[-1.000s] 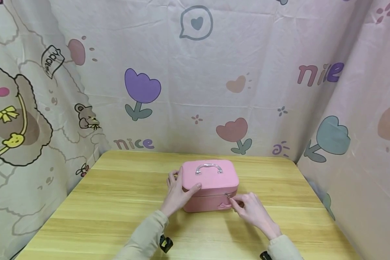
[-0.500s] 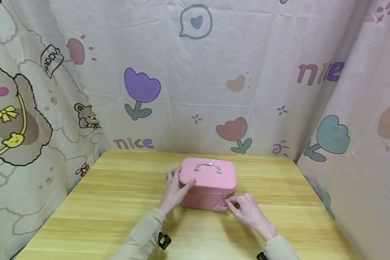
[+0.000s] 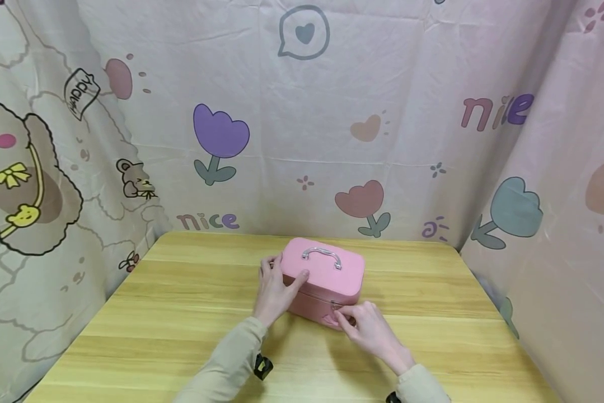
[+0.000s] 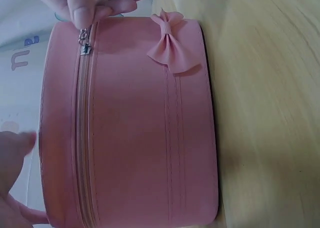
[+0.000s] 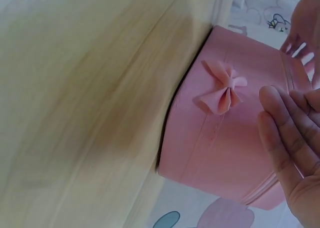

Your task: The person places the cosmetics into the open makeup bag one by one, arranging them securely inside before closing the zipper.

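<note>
A pink cosmetic case with a silver carry handle sits on the table, its lid down, turned slightly askew. My left hand holds its left end, thumb on the lid's front edge and fingers round the side. With thumb and fingertips, my right hand pinches the zipper pull near the front right corner. The zipper runs along the front just under the lid, its teeth meshed left of the slider. Below the pull is a pink bow. The case's far side is hidden.
The wood-grain table extends on both sides of the case. Printed curtains hang behind and along both sides. Each beige sleeve has a black device at the wrist.
The case has turned clockwise, its right end coming nearer to me. My right hand has moved left along with the zipper pull. My left hand keeps hold of the left end.
</note>
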`<act>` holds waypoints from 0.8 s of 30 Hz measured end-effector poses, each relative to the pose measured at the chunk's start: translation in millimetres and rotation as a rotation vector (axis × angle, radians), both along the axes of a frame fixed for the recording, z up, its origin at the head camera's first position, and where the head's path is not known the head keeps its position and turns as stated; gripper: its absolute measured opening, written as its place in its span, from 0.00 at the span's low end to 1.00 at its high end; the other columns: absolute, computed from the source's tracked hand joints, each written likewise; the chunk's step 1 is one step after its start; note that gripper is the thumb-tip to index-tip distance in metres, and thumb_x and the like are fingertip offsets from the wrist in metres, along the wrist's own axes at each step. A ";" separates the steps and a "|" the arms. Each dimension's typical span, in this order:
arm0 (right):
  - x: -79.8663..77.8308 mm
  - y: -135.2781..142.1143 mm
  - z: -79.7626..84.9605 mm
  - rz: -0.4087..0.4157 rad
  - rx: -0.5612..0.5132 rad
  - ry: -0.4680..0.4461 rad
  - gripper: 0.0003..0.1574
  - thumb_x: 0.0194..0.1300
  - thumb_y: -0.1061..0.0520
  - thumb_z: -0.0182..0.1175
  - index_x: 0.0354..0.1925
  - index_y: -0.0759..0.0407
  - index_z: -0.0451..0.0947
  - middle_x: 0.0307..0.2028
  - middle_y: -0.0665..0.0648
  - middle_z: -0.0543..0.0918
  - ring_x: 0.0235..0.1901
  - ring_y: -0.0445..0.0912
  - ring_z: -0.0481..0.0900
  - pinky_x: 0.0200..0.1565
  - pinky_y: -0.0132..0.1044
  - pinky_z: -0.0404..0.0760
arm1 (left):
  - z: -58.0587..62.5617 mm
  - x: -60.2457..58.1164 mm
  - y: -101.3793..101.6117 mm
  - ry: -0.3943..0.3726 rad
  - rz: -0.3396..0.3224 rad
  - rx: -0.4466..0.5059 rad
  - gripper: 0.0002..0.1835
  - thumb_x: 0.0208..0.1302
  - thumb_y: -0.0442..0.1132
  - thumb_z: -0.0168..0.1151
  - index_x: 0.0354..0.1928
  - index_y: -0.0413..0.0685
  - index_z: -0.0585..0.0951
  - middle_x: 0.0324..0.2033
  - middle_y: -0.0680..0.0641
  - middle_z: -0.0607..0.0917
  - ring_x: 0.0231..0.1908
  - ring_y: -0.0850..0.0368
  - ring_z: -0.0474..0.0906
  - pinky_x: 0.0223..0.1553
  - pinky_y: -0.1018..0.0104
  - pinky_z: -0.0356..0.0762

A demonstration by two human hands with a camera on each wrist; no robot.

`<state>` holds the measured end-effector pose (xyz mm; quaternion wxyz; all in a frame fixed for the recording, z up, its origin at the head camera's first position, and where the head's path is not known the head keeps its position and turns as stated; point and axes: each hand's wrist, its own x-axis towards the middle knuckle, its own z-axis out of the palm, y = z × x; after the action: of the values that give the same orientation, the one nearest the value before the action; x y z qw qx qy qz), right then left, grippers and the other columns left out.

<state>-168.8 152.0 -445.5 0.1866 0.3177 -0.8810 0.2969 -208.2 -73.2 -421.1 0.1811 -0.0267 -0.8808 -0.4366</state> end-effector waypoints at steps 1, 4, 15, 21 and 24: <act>0.4 -0.7 -0.2 -0.006 0.001 0.000 0.09 0.63 0.64 0.65 0.25 0.59 0.86 0.13 0.41 0.74 0.15 0.23 0.59 0.18 0.17 0.63 | 0.2 0.0 1.0 -0.012 0.000 -0.010 0.47 0.62 0.58 0.68 0.73 0.35 0.64 0.63 0.32 0.67 0.65 0.35 0.64 0.67 0.38 0.69; 0.4 -2.0 -0.7 -0.016 0.006 0.010 0.09 0.63 0.64 0.65 0.25 0.58 0.85 0.13 0.40 0.74 0.16 0.22 0.58 0.18 0.17 0.62 | 0.3 -0.7 2.4 -0.028 0.004 -0.024 0.49 0.60 0.61 0.68 0.74 0.37 0.62 0.63 0.32 0.67 0.64 0.35 0.65 0.65 0.37 0.69; -0.8 -0.9 -1.7 -0.019 0.009 0.112 0.10 0.60 0.65 0.65 0.23 0.56 0.85 0.13 0.41 0.75 0.17 0.21 0.57 0.18 0.14 0.60 | 2.5 -6.4 -1.9 -0.028 -0.043 -0.041 0.46 0.63 0.57 0.67 0.75 0.39 0.62 0.65 0.31 0.66 0.65 0.34 0.64 0.65 0.37 0.70; -0.8 3.9 -2.5 -0.023 0.011 0.173 0.12 0.59 0.66 0.66 0.21 0.56 0.85 0.12 0.41 0.75 0.17 0.20 0.57 0.19 0.14 0.60 | 1.7 -9.0 -2.7 -0.018 -0.067 -0.061 0.47 0.63 0.56 0.67 0.74 0.35 0.61 0.66 0.29 0.65 0.65 0.32 0.64 0.66 0.37 0.68; 0.8 12.5 -2.8 -0.035 0.009 0.169 0.17 0.58 0.66 0.66 0.17 0.52 0.81 0.10 0.40 0.72 0.16 0.20 0.55 0.18 0.14 0.58 | 1.9 -7.3 -3.1 0.002 -0.069 -0.066 0.47 0.63 0.57 0.67 0.73 0.32 0.62 0.65 0.28 0.66 0.64 0.31 0.64 0.65 0.36 0.68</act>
<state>-167.9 164.5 -448.3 0.2639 0.3272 -0.8688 0.2618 -215.5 -76.4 -419.3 0.1656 -0.0636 -0.8931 -0.4133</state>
